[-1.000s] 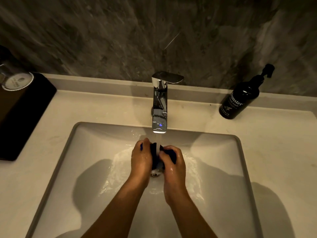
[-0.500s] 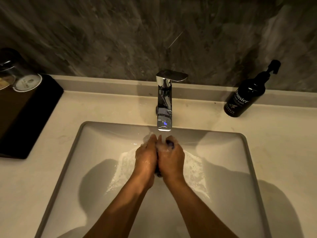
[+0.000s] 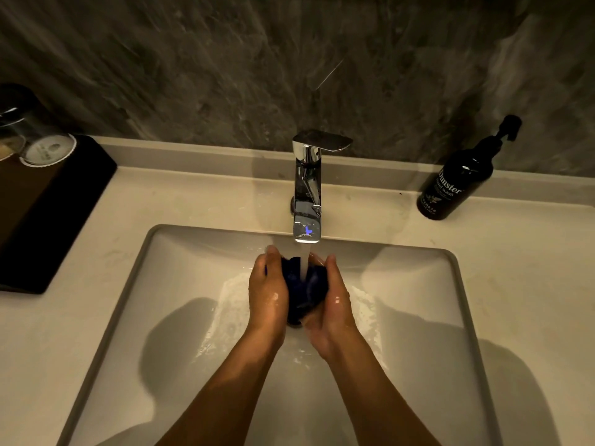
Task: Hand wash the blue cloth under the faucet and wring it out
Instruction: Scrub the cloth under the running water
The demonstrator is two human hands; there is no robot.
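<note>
The blue cloth [image 3: 306, 289] is bunched into a dark wet wad between my two hands, over the middle of the white sink [image 3: 428, 333]. My left hand [image 3: 267, 291] cups its left side and my right hand [image 3: 331, 300] cups its right side, palms facing each other. A stream of water falls from the chrome faucet [image 3: 307, 194] straight onto the top of the cloth. Most of the cloth is hidden by my palms. Water spreads foamy over the basin floor under my hands.
A black hand wash pump bottle [image 3: 457, 181] stands on the counter at the back right. A black tray [image 3: 45, 214] with upturned glasses [image 3: 48, 149] sits at the left. A dark stone wall runs behind the beige counter [image 3: 531, 268].
My hands were pressed tightly together over the cloth; now they have parted a little, so the cloth shows between them under the stream.
</note>
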